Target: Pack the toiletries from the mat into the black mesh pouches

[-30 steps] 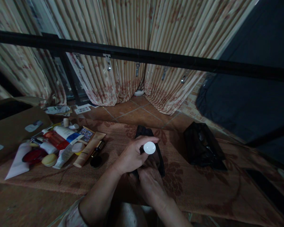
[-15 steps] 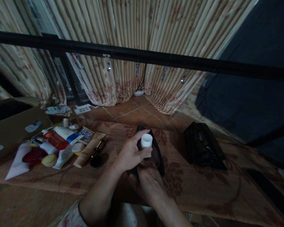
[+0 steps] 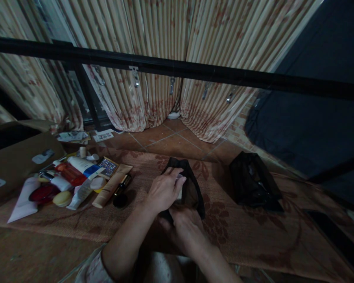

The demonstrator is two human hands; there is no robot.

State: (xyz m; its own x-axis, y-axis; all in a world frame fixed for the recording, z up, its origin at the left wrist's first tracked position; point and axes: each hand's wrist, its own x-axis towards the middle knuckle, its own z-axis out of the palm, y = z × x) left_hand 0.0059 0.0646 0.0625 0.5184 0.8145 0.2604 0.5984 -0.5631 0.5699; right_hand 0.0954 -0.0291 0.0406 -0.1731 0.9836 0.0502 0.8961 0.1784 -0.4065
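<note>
A black mesh pouch (image 3: 194, 184) stands open on the woven cloth in front of me. My left hand (image 3: 165, 189) reaches into its mouth, fingers closed round a small white-capped bottle (image 3: 179, 195). Most of that bottle is covered by the hand and the pouch wall. At the near rim, my right hand (image 3: 187, 224) grips the pouch; some of its fingers are hidden under the fabric. To the left lies a pile of cosmetics, with a beige tube (image 3: 109, 188), a red bottle (image 3: 70, 175), a pink tube (image 3: 24, 198) and a black lipstick-like tube (image 3: 122, 184) among them.
A second black mesh pouch (image 3: 250, 179) stands at the right, near a dark flat object (image 3: 332, 236). A cardboard box (image 3: 23, 161) borders the pile on the left. A black rail (image 3: 177, 67) with metal clips crosses before the striped curtains (image 3: 159, 31).
My left hand has tipped over and lowered the white-capped bottle into the pouch, so its cap no longer shows. My right hand stays at the near rim.
</note>
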